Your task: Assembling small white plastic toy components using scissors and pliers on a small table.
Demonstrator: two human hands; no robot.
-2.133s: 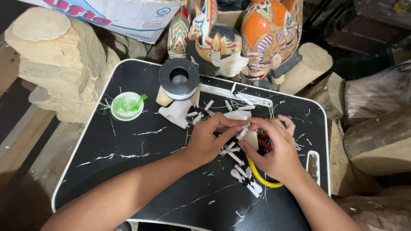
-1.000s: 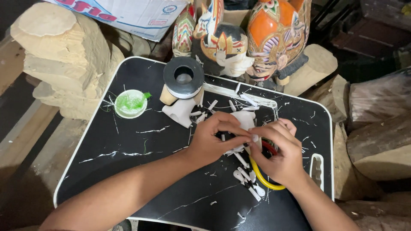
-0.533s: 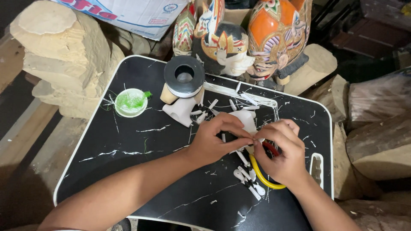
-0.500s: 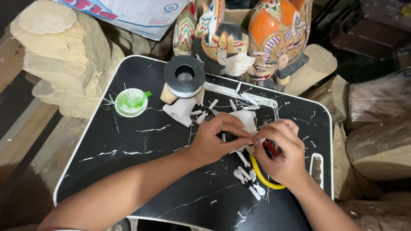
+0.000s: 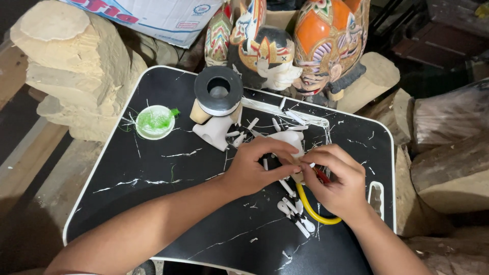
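Since two seconds ago the left hand (image 5: 257, 170) has closed further over the small white piece (image 5: 288, 140), its fingers now curled tighter against the right hand (image 5: 336, 181). The right hand has drawn in slightly, covering more of the red-handled tool (image 5: 322, 176). The hands now touch at the fingertips.

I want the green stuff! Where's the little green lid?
The green lid sits on the black tray's far left side in the head view, beside the tape roll, left of both hands.

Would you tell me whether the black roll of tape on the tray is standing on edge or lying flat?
Lying flat: the black roll of tape shows its round hole facing straight up.
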